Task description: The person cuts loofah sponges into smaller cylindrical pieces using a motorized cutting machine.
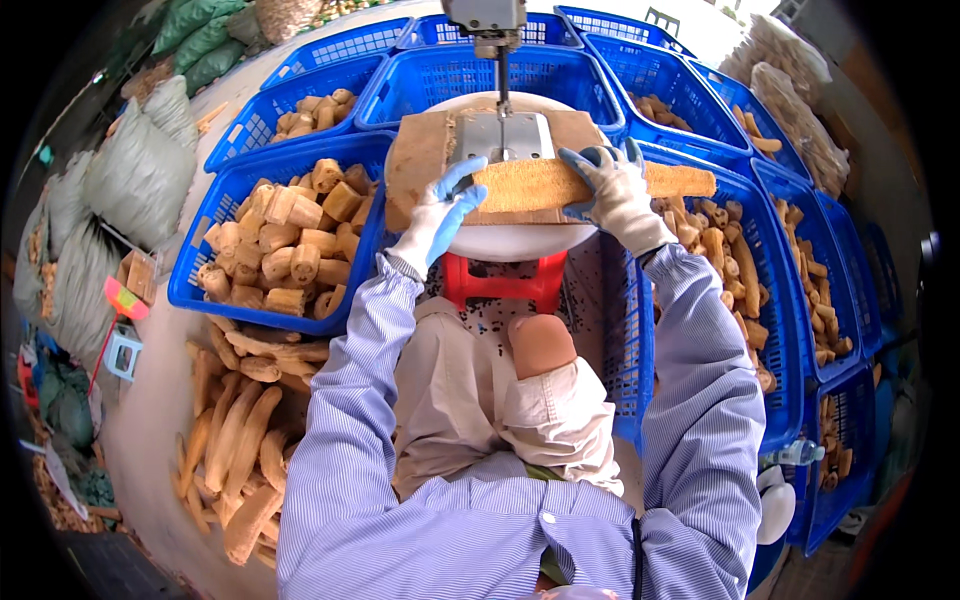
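Observation:
A long tan loofah [530, 187] lies crosswise before me, over the near edge of a cardboard-covered work surface [425, 150]. Its left end sits between the thumb and fingers of my left hand [440, 215]. My right hand [618, 195] grips it right of the middle, and its far end sticks out to the right. Both hands wear white gloves with blue fingers. Just beyond the loofah is a metal plate [525, 135], with a thin upright rod or blade [503, 85] coming down to it from a machine head [487, 18].
A blue basket [250, 310] of short cut loofah pieces stands left; another basket [785, 400] with longer pieces stands right. Several more baskets ring the far side. Whole loofahs [240, 430] lie piled on the floor at left. A red stool [510, 285] is under the work surface.

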`<state>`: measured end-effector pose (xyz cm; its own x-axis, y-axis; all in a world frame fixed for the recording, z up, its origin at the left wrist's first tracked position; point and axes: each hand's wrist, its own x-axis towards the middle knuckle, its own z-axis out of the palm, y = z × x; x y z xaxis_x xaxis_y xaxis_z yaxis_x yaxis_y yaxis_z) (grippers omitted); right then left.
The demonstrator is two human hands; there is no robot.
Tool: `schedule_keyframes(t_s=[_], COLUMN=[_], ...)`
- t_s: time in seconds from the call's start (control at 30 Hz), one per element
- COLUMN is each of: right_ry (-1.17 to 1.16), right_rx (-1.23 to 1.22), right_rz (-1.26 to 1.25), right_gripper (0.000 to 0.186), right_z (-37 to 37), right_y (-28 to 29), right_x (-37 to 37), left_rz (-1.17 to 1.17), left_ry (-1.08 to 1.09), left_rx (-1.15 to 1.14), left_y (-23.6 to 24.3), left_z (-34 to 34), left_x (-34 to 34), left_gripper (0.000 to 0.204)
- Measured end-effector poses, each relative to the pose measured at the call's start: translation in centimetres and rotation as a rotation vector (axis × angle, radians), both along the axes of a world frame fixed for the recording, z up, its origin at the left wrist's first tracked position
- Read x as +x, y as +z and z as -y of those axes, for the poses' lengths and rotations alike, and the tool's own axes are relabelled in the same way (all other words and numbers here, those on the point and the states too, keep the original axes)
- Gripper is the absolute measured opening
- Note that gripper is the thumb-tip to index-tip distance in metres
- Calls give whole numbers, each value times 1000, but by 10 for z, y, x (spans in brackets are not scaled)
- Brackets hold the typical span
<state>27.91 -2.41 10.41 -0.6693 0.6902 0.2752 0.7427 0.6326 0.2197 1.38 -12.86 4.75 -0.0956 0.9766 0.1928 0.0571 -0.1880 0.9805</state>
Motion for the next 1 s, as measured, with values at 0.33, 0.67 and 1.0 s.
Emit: schedule_keyframes(t_s=[0.33, 0.67, 1.0], right_ry=[67, 100, 223], right_rx=[94, 107, 232], right_rz=[-133, -205, -294], right_gripper=[78, 78, 81], right_z=[-30, -38, -61], right_y=[-34, -44, -55], right_x=[-48, -46, -54], left_rz=[48, -88, -170], left_ry=[56, 139, 194], left_rx=[47, 88, 305], left_y=[-14, -15, -46], left_z=[-42, -39, -79], left_x=[-55, -37, -41], left_gripper=[63, 61, 56])
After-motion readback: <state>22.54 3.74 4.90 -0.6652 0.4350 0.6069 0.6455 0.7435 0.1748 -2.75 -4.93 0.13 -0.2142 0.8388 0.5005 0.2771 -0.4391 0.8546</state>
